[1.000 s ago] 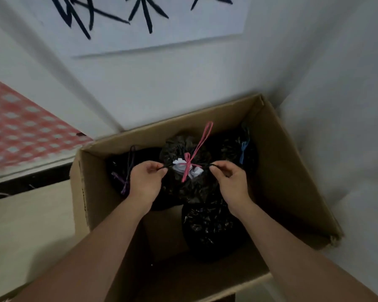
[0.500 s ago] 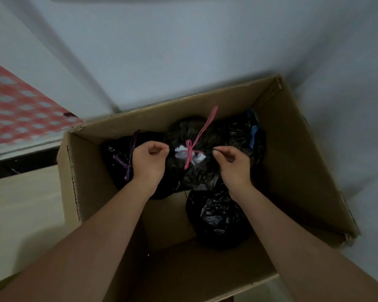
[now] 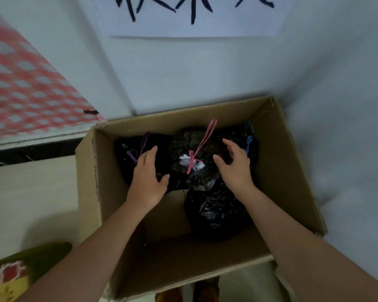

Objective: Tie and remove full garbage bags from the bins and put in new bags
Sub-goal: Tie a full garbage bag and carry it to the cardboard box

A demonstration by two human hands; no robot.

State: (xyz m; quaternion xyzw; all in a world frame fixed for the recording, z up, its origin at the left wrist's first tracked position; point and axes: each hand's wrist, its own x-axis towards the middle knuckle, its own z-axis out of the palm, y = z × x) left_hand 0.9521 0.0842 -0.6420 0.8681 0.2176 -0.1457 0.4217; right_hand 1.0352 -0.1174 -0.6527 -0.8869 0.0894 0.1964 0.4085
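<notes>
An open cardboard box [image 3: 90, 171] holds several full black garbage bags. The middle bag [image 3: 190, 144] is tied with a pink drawstring [image 3: 202, 144], and white paper shows at its knot. A bag with a purple tie [image 3: 127, 151] lies at the left, one with a blue tie [image 3: 248, 142] at the right, and another black bag [image 3: 214, 212] in front. My left hand [image 3: 147, 177] hovers open at the middle bag's left side. My right hand [image 3: 234, 166] hovers open at its right side, fingers spread. Neither hand holds anything.
The box stands in a corner of white walls, with a paper sign [image 3: 194, 16] bearing black strokes above it. A red checked cloth [image 3: 26, 90] lies at the left over a pale surface [image 3: 31, 192]. A green and yellow object [image 3: 15, 271] sits at the bottom left.
Both hands pinched the black strings at the middle bag's knot; they have let go and now spread open beside the bag. The camera has tilted up again.
</notes>
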